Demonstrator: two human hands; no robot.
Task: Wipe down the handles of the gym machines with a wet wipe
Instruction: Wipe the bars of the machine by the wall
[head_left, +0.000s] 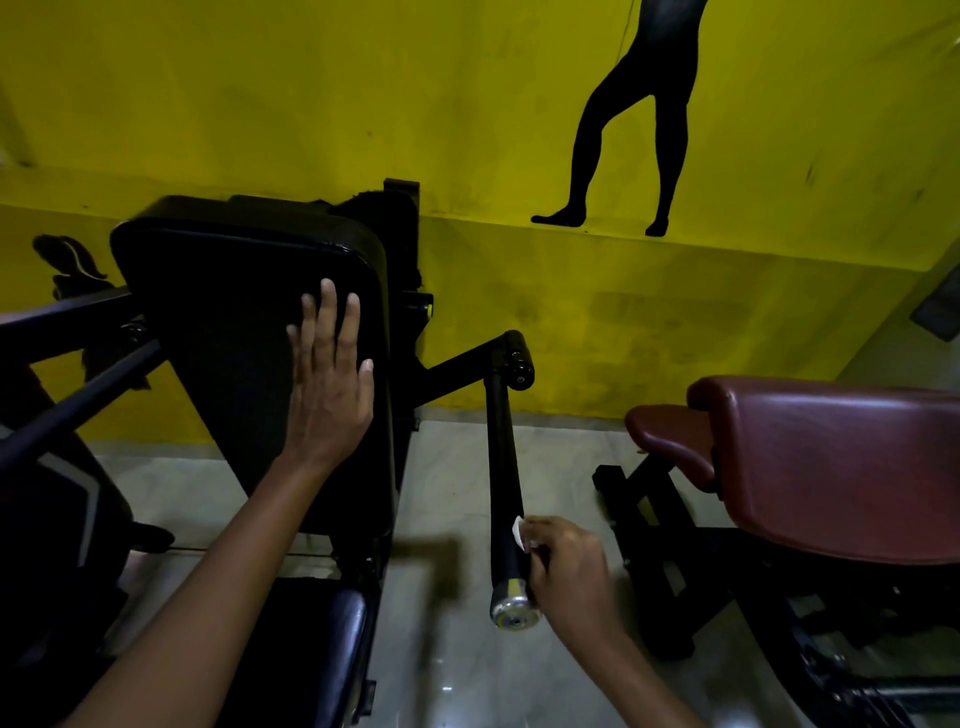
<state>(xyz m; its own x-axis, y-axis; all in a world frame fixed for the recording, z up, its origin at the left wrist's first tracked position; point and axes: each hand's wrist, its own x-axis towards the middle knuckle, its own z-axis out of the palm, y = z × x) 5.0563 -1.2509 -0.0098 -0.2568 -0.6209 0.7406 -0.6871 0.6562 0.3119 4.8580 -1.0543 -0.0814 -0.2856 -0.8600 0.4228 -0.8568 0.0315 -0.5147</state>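
A black padded handle (503, 467) with a silver end cap (513, 608) juts toward me from the black machine's arm. My right hand (569, 569) is closed around the handle's lower end, pressing a white wet wipe (518, 531) against it; only a small corner of the wipe shows. My left hand (330, 379) lies flat with fingers spread on the machine's black back pad (218, 312), holding nothing.
A maroon padded bench (831, 467) on a black frame stands close on the right. Black bars (72, 384) of the machine cross at the left. A yellow wall with black silhouettes is behind, and pale floor (447, 493) lies between the machines.
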